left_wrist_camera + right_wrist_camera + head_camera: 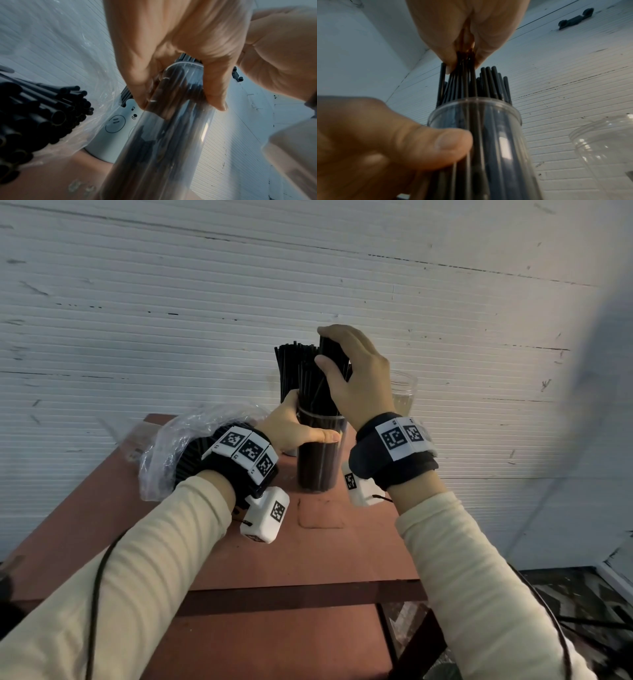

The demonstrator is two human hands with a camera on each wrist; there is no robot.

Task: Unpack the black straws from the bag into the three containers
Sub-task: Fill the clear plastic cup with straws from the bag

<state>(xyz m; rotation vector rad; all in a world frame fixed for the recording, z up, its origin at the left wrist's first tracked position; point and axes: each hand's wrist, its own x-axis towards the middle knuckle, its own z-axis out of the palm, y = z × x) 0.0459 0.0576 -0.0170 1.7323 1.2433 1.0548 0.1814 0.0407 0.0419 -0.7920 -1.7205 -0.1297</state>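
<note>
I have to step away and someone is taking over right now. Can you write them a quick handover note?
Left hand grips the clear tube, steadying it on the table.
Right hand pinches a bunch of black straws, its lower ends inside the tube.
Bear cup behind already holds straws; the tube looks nearly full.
Clear jar on the right shows no straws.
More straws remain in the bag.

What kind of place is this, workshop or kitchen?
Hard to say; it looks more like a bare utility or storage corner than a kitchen. A scuffed white ribbed wall panel backs a small worn reddish table, with rough dark flooring beside it. No counters, sink or appliances show.
</note>
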